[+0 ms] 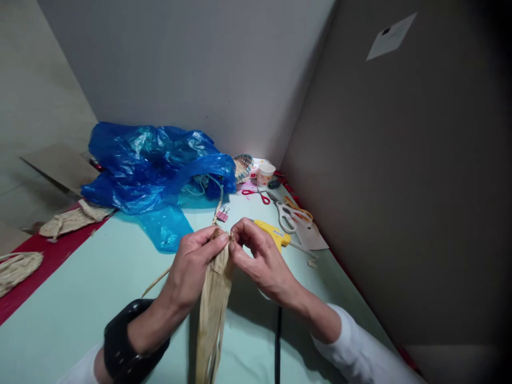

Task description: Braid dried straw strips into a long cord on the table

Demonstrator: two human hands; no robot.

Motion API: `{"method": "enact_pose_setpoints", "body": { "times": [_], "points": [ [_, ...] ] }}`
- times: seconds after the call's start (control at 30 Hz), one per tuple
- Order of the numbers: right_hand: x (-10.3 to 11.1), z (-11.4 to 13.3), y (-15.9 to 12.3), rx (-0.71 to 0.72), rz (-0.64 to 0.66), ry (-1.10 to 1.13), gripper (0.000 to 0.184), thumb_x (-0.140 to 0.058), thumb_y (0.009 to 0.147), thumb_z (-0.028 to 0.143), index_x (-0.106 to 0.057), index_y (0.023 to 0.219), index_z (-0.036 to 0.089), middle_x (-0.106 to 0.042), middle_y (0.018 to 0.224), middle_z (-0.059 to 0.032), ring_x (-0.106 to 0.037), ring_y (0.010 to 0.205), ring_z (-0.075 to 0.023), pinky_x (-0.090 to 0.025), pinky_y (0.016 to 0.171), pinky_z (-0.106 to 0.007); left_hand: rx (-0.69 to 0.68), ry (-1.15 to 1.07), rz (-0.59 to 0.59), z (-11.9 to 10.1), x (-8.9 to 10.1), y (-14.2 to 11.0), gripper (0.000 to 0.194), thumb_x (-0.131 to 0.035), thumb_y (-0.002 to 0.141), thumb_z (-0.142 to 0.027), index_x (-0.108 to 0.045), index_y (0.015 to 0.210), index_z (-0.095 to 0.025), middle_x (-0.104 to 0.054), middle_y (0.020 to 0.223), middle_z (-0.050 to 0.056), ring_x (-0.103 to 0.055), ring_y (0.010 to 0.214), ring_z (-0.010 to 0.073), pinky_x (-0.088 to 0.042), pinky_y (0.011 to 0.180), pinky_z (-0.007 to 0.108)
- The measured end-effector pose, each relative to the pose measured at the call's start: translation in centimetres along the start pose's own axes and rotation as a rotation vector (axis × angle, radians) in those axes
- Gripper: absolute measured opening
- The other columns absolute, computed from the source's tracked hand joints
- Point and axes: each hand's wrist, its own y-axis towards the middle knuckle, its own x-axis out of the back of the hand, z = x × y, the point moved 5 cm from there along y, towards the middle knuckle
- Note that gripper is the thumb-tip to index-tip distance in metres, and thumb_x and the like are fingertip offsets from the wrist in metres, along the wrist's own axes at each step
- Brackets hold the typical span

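Pale, flat strips of dried plant fibre [211, 314] hang down from between my two hands toward the bottom of the head view. My left hand [196, 261] is closed, pinching the top of the strips between thumb and fingers. Close beside it, my right hand [262, 261] pinches the same top edge with thumb and forefinger. A thin braided cord [218, 205] runs from near my left fingertips up toward a blue plastic bag [156, 160]. Just behind my right hand lies a yellow glue gun [272, 232], partly hidden by it.
Right of centre lie red-handled scissors [260, 196], white-handled scissors [287, 217] and orange-handled scissors [300, 209]. A paper cup [265, 174], a small basket [242, 166] and a pink binder clip [223, 214] sit farther back. Braided pieces [72, 220] lie at left. Grey partitions [208, 69] enclose the table.
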Motion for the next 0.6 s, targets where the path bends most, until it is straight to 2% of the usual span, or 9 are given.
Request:
{"method": "enact_pose_setpoints", "body": {
  "times": [0.1, 0.23, 0.43, 0.6],
  "points": [
    [-0.1, 0.5, 0.0, 0.029, -0.024, -0.054, 0.011, -0.049, 0.080, 0.015, -0.042, 0.073, 0.020, -0.042, 0.068, 0.0046, -0.038, 0.064, -0.0101, -0.032, 0.060, -0.022, 0.034, -0.157, -0.006, 0.4, -0.2, 0.1, 0.023, -0.063, 0.079, -0.033, -0.053, 0.067, -0.017, -0.050, 0.065, -0.003, -0.045, 0.059, 0.0101, -0.035, 0.055, 0.023],
    [-0.1, 0.7, 0.2, 0.060, -0.050, -0.044, 0.011, -0.049, 0.080, 0.015, -0.043, 0.072, 0.019, -0.043, 0.069, 0.0045, -0.039, 0.065, -0.0101, -0.033, 0.060, -0.022, 0.036, -0.227, -0.005, -0.4, -0.4, -0.1, 0.020, -0.066, 0.075, -0.030, -0.056, 0.067, -0.015, -0.051, 0.063, -0.003, -0.044, 0.056, 0.0089, -0.035, 0.053, 0.021],
    [-0.6, 0.6, 0.8, 0.054, -0.100, 0.019, 0.012, -0.050, 0.080, 0.015, -0.043, 0.071, 0.020, -0.039, 0.068, 0.0046, -0.035, 0.063, -0.0099, -0.031, 0.057, -0.023, -0.004, -0.161, -0.039, -1.3, 0.3, 0.1, 0.021, -0.069, 0.070, -0.032, -0.055, 0.064, -0.017, -0.047, 0.059, -0.005, -0.040, 0.052, 0.0089, -0.031, 0.048, 0.022],
    [-1.2, 0.9, 1.0, 0.085, -0.154, -0.047, 0.013, -0.048, 0.080, 0.015, -0.042, 0.071, 0.020, -0.039, 0.069, 0.0042, -0.035, 0.062, -0.0102, -0.031, 0.058, -0.024, -0.041, -0.093, -0.058, -1.6, 0.7, 0.3, 0.023, -0.064, 0.074, -0.031, -0.051, 0.062, -0.017, -0.045, 0.058, -0.005, -0.038, 0.053, 0.0087, -0.029, 0.049, 0.022]
  ]
}}
